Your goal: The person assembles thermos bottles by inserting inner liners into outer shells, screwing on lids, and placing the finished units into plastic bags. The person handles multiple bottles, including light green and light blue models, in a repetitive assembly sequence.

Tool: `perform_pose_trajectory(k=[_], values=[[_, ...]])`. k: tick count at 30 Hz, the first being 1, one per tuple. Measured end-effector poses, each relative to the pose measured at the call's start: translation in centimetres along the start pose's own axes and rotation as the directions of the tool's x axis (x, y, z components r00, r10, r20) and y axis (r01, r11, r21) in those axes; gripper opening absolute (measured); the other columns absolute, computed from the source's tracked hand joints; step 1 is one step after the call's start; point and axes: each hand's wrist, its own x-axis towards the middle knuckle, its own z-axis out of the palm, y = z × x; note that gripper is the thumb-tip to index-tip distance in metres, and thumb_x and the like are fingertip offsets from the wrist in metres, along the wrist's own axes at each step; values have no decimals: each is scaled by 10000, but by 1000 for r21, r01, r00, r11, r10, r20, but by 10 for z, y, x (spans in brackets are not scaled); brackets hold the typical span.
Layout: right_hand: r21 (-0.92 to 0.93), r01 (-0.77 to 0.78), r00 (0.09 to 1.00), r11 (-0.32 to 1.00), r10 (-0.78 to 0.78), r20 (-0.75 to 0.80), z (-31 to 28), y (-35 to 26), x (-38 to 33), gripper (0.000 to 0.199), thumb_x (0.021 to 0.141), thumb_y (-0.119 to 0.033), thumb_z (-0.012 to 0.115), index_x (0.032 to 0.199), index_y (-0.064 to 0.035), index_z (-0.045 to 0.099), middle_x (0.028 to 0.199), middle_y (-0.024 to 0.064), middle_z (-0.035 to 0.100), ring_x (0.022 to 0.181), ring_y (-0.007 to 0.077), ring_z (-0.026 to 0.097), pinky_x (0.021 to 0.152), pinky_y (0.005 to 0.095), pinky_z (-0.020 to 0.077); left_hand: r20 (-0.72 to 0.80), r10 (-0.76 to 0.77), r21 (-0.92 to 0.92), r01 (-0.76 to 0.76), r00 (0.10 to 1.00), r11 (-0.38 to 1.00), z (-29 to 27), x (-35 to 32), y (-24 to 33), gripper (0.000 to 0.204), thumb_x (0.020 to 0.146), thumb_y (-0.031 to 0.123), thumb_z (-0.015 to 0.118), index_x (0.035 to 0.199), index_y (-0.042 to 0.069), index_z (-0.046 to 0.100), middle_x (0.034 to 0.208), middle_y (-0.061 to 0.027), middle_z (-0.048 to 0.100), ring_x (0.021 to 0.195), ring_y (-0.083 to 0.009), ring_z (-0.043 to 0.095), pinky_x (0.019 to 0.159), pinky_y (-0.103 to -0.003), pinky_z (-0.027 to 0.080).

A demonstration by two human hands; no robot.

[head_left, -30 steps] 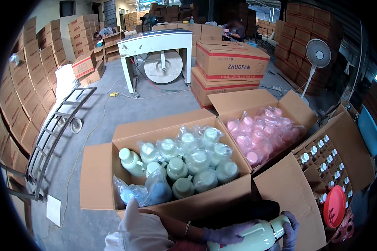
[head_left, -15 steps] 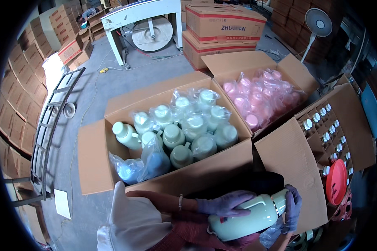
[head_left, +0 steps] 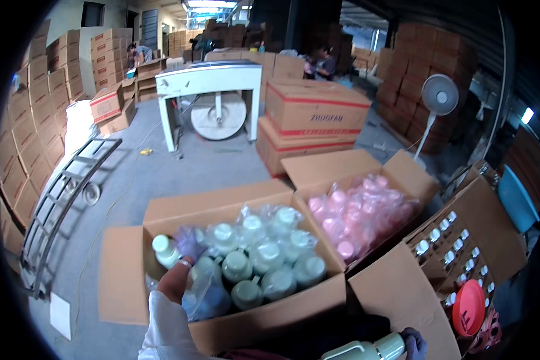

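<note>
My left hand point(head_left: 189, 242), in a purple glove, reaches into the left box point(head_left: 264, 321) beside a pale green vacuum flask point(head_left: 164, 251) lying tilted at the box's left end. Its fingers are blurred, so whether they grip that flask's handle cannot be told. Low at the right, my right hand point(head_left: 414, 343), also gloved, is closed round the top end of another light green vacuum flask point(head_left: 366, 350) lying on its side at my lap; the picture's lower edge cuts this one off. Several green flasks point(head_left: 267, 258), mostly in clear plastic bags, stand in the box, with a blue bagged item point(head_left: 207, 300) near its front.
A carton of bagged pink flasks point(head_left: 366, 210) adjoins behind. At right, a divided carton point(head_left: 426, 273) holds white-capped pieces, with a red round tray point(head_left: 468, 307) on it. Beyond are a white fan point(head_left: 440, 96), a white machine table point(head_left: 210, 81), a metal trolley point(head_left: 72, 198) and two people.
My left hand has left the flask at my lap and moved up and left into the box. The right hand keeps its flask, now lower in view. My view has tilted up.
</note>
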Motion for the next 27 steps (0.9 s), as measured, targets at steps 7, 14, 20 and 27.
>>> perform_pose_trajectory(k=[7,14,20,27], values=[[-6,-36,998,999,37,46,3,-2,12,355,992,-207,544,1245,35,607,1156,127,655,1068,209,595,973,331,458,-94,-199,-412,144,976,900,19,15,-29,162,922,133,492,1029,29,557,933,-203,626,907,-394,610,823,-432,490],[11,180,983,984,-181,28,9,11,64,310,853,-1,589,1160,38,620,1057,85,651,965,159,608,882,290,497,-346,473,-889,-444,810,111,-107,-19,140,263,932,59,530,1192,22,529,1040,-93,590,909,-227,596,808,-352,501],[114,-83,900,990,26,435,93,-112,84,780,801,-239,739,1460,-44,370,1312,131,518,1026,225,603,809,336,544,-375,918,-922,53,127,-384,-247,-167,363,296,950,197,617,1188,25,577,1160,-50,576,1107,-144,530,979,-308,434],[632,85,996,770,-45,-79,-63,-7,109,265,966,-279,569,1090,-50,615,844,11,626,651,106,605,541,204,488,-368,922,-668,725,-123,-170,-253,-203,473,531,979,240,535,1442,43,365,1412,-147,460,1260,-267,501,1115,-398,375]])
